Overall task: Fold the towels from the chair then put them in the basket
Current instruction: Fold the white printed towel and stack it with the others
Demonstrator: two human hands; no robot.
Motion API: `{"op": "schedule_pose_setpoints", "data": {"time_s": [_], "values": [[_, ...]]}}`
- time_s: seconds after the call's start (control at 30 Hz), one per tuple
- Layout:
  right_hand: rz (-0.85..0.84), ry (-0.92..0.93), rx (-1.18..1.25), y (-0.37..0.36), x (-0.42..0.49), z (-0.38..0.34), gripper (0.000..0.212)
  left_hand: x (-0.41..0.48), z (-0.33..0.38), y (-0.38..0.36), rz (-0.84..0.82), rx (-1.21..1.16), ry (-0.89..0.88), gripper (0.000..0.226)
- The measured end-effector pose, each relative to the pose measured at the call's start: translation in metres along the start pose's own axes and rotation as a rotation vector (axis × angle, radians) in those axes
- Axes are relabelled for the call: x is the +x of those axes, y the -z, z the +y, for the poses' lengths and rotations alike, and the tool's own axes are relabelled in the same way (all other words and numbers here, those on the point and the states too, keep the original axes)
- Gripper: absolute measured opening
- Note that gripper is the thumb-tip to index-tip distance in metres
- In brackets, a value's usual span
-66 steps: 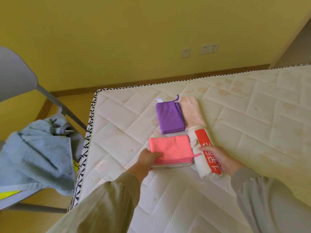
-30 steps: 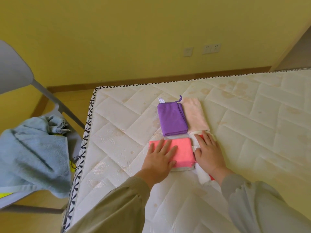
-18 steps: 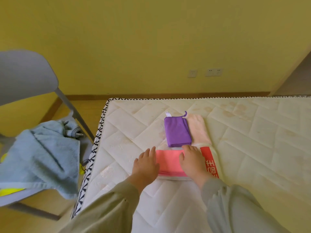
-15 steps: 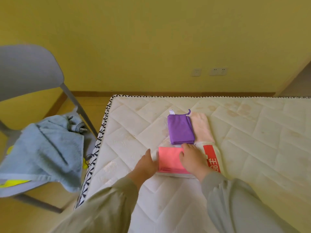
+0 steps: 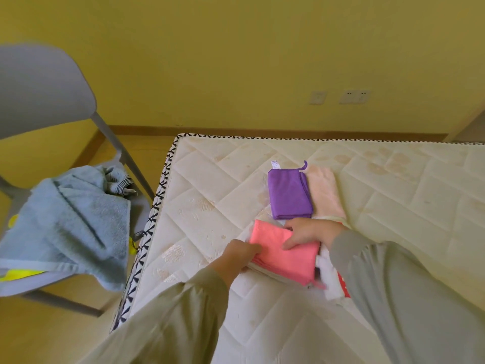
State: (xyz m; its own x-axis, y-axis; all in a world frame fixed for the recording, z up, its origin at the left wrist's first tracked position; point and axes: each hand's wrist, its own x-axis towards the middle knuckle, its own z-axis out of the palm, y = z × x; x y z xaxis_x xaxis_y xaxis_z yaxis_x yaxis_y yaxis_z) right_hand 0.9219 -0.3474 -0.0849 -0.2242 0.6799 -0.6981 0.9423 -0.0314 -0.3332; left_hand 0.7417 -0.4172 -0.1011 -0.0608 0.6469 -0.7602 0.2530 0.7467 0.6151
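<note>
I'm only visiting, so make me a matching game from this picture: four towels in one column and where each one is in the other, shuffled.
Towels:
1. purple towel
2. coral towel
3. blue-grey towel
4. pale pink towel

Places:
A. draped over the grey chair
B. folded on the mattress, just right of the purple one
C. held by the left hand and right hand
D. folded on the mattress, hang loop at its far corner

Pairs: 1-D, 2-C, 3-A, 4-B
</note>
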Motion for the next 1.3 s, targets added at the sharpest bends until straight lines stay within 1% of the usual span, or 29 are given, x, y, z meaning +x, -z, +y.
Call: {"op": "schedule_pose_setpoints", "data": {"time_s": [0.07,0.1,0.13,0.17,0.23,0.33,0.43,0.5,0.53,0.63,0.7,0.83,0.9,0.97,1.03,1.1,1.17,1.2,1.23,1.3], "values": [[-0.191,-0.053,0.239,-0.005,-0.004,-0.003,0.039,0.004,0.002,0.013,-0.013,-0.2,0.027,0.031],[-0.248,-0.082,0.361,-0.01,-0.006,-0.005,0.031,0.005,0.003,0.019,-0.012,-0.302,0.038,0.031],[-0.253,-0.098,0.467,-0.016,-0.007,-0.006,0.023,0.006,0.002,0.023,-0.003,-0.385,0.044,0.03],[-0.218,-0.105,0.579,-0.022,-0.007,-0.006,0.019,0.006,0.0,0.025,0.006,-0.452,0.05,0.029],[-0.112,-0.102,0.791,-0.032,-0.007,-0.005,0.018,0.006,-0.006,0.024,-0.004,-0.54,0.061,0.029],[-0.013,-0.136,0.938,-0.045,-0.01,-0.001,0.016,0.003,-0.017,0.019,-0.097,-0.531,0.095,0.033],[0.101,-0.21,0.986,-0.06,-0.016,0.007,0.037,0.0,-0.017,0.015,-0.187,-0.4,0.11,0.033],[0.19,-0.254,0.923,-0.066,-0.022,0.011,0.046,-0.001,-0.008,0.008,-0.205,-0.273,0.072,0.025],[0.225,-0.265,0.856,-0.066,-0.026,0.012,0.047,-0.001,-0.001,0.003,-0.211,-0.215,0.04,0.021],[0.34,-0.284,0.521,-0.052,-0.038,0.015,0.042,-0.001,0.019,-0.014,-0.229,-0.128,-0.018,0.015],[0.399,-0.313,0.366,-0.042,-0.045,0.015,0.042,-0.001,0.025,-0.026,-0.245,-0.119,-0.015,0.014],[0.394,-0.362,0.118,-0.034,-0.052,0.011,0.041,0.002,0.029,-0.043,-0.233,-0.097,-0.025,0.025],[0.387,-0.352,-0.042,-0.035,-0.054,0.006,0.038,0.003,0.028,-0.048,-0.21,-0.056,-0.036,0.031],[0.476,-0.311,-0.192,-0.036,-0.057,0.002,0.031,0.007,0.025,-0.048,-0.144,0.076,-0.085,0.031],[0.653,-0.25,-0.257,-0.038,-0.06,0.002,0.026,0.01,0.021,-0.046,-0.069,0.146,-0.11,0.033],[0.867,-0.182,-0.298,-0.038,-0.06,0.009,0.025,0.013,0.018,-0.045,-0.062,0.11,-0.096,0.033],[1.011,-0.192,-0.22,-0.037,-0.058,0.025,0.029,0.014,0.018,-0.047,-0.05,0.061,-0.087,0.03],[1.022,-0.228,-0.161,-0.037,-0.056,0.033,0.034,0.016,0.017,-0.049,-0.035,0.05,-0.096,0.029],[0.991,-0.265,-0.125,-0.038,-0.054,0.04,0.038,0.017,0.016,-0.051,-0.014,0.044,-0.111,0.027],[0.885,-0.277,-0.098,-0.045,-0.047,0.051,0.045,0.019,0.016,-0.057,0.023,0.036,-0.141,0.022]]}}
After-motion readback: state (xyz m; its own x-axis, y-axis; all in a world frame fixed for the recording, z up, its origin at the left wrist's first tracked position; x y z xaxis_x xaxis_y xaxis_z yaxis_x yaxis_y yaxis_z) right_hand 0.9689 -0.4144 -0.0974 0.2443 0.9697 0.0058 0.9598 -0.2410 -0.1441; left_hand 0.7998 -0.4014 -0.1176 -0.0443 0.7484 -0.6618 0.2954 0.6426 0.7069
